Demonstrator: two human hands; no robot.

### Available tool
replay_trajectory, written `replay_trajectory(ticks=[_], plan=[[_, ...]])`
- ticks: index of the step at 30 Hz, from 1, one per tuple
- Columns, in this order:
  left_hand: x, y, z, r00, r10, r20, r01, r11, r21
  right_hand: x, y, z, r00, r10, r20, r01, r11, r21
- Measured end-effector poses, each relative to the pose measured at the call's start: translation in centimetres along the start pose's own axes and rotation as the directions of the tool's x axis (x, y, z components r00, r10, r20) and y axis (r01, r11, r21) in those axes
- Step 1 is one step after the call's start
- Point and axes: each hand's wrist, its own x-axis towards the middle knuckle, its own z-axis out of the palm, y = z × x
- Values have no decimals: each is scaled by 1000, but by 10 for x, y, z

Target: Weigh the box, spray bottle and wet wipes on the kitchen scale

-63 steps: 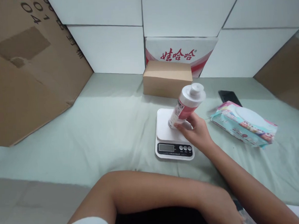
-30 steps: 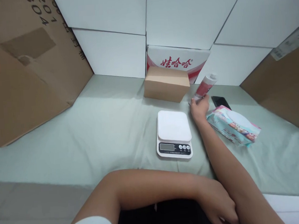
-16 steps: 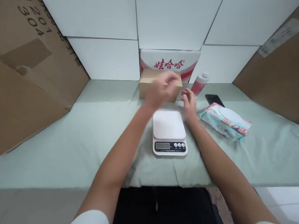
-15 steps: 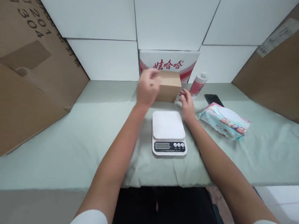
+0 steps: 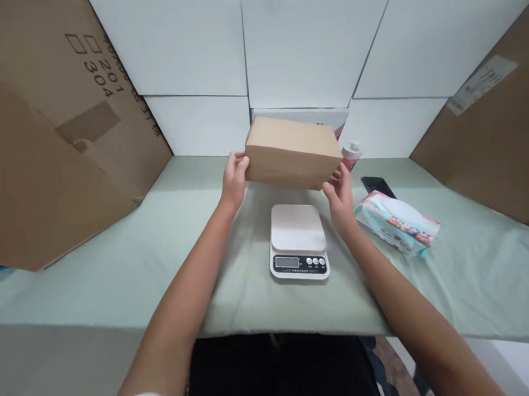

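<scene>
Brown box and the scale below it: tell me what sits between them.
Nothing visible. The left hand and right hand hold the brown box by its ends, above and behind the scale, whose platform is bare.

Scale [image 5: 298,241]: on the table [image 5: 116,261], at its middle, near the front edge.
Box [image 5: 292,151]: above and behind the scale, a left hand [image 5: 233,179] and right hand [image 5: 339,195] at its ends.
Bottle [image 5: 350,155]: behind the scale, to its right.
Phone [image 5: 377,186]: right of the scale.
Wipes pack [image 5: 397,221]: right of the scale, before the phone.
Large carton [image 5: 45,122]: far left of the scale.
</scene>
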Motion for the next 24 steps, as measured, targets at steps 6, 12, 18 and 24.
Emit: replay_trajectory(ticks=[6, 12, 18, 24], plan=[[-120, 23, -27, 990, -63, 129, 75, 992, -98, -83, -19, -41, 990, -137, 25, 138, 987, -80], [-161, 15, -25, 990, -74, 122, 91, 986, -143, -107, -7, -42, 994, -103, -36, 99, 989, -113], [-161, 7, -33, 984, -53, 168, 66, 995, -70, -104, -6, -45, 990, -96, -106, 85, 991, -101], [-163, 6, -41, 988, -35, 149, 41, 999, -33, -102, -20, -49, 989, -108, -104, 93, 986, -141]])
